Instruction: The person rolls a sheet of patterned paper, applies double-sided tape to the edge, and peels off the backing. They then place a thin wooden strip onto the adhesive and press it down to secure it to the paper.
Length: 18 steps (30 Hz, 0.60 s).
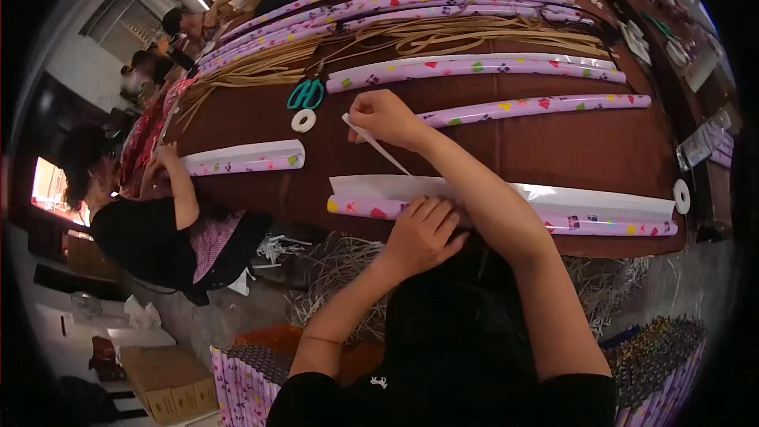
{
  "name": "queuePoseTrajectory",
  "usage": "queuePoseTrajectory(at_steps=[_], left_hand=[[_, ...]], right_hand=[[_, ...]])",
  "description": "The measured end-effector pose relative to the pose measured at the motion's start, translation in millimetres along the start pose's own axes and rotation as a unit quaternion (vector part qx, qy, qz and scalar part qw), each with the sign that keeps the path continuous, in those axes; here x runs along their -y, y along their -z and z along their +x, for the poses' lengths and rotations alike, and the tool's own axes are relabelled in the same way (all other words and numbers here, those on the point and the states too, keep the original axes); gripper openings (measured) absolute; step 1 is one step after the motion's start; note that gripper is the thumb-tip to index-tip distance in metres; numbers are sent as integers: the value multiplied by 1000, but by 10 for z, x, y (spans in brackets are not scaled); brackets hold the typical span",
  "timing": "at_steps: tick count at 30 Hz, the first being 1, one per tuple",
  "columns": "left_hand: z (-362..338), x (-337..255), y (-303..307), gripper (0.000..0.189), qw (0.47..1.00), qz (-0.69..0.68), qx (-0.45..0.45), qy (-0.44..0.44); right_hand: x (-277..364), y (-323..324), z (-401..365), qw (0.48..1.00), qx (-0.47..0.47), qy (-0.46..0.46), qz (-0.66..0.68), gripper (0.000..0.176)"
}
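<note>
Scissors (306,93) and a tape ring (303,120) lie within reach on the worktop (553,150). Our right hand (383,117) pinches a white strip (378,146), taut above the purple roll (601,221) at the near edge. Our left hand (423,229) lies flat and open, pinning that roll steady.

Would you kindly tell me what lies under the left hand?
The left hand presses flat on the purple patterned wrap; the stretch beneath the palm is hidden. The right hand pinches a white strip rising from it.
</note>
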<state>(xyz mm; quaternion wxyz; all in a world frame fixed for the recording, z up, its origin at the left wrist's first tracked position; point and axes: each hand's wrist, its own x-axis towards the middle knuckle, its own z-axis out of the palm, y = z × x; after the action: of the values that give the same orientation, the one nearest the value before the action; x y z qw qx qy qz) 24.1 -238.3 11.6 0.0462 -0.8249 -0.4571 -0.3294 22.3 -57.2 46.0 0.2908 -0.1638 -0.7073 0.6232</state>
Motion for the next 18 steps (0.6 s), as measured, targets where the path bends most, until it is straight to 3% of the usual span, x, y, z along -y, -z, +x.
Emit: queuePoseTrajectory(at_steps=[2, 4, 6, 12, 14, 15, 16, 17, 18], left_hand=[[56, -64, -93, 32, 999, 19, 26, -9], [67, -74, -64, 38, 999, 0, 53, -8], [87, -67, -79, 43, 998, -6, 45, 37], [97, -1, -145, 40, 999, -9, 36, 10], [99, 3, -130, 38, 999, 1, 48, 12], [98, 12, -136, 38, 999, -10, 51, 5], [92, 28, -152, 37, 999, -3, 35, -2], [92, 34, -177, 36, 1000, 0, 19, -10], [132, -23, -107, 36, 998, 4, 58, 13]], right_hand=[[-68, 0, 52, 999, -36, 35, 7, 20], [138, 24, -33, 998, -40, -28, 45, 19], [43, 107, 62, 998, -50, 45, 0, 17], [785, 594, -115, 978, -175, 42, -103, 19], [1206, 938, -197, 943, -250, 141, -170, 21], [1515, 1216, -193, 896, -293, 163, -292, 31], [1874, 1417, -252, 820, -379, 283, -323, 35], [2473, 1687, -434, 784, -348, 222, -464, 22], [2442, 1773, -594, 778, -356, 203, -475, 22]])
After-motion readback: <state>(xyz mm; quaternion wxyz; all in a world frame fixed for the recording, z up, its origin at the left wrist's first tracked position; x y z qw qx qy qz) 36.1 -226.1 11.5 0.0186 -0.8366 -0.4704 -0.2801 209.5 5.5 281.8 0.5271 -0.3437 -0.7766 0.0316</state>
